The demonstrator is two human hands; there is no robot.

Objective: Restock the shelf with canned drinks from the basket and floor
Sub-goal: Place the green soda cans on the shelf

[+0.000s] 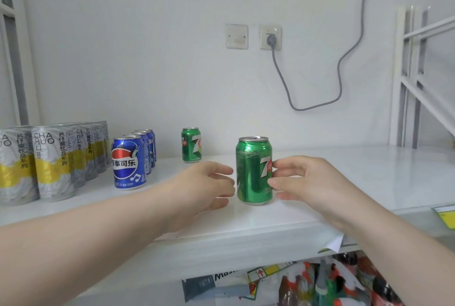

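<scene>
Green can (pixel 253 170): upright on shelf (pixel 344 172) near front edge, long axis vertical, between hands. Right hand (pixel 312 182) nearer, loose fingertips touching can's right side, no grip. Left hand (pixel 204 187) just beside, fingers relaxed, apart from can.

Ahead of me a plain white painted wall (pixel 147 47) carries a blank off-white square cover plate (pixel 236 36). Just beside it is a white switched socket (pixel 270 45) with a round grey plug (pixel 270 39) in it. A grey braided cable (pixel 341 79) drops from the plug, loops, and climbs out of view. To my right stands a white metal rack frame (pixel 408 79), with a yellow-green paper label (pixel 445 215) nearer me. Low down lie colourful printed paper sheets (pixel 320 281).
</scene>
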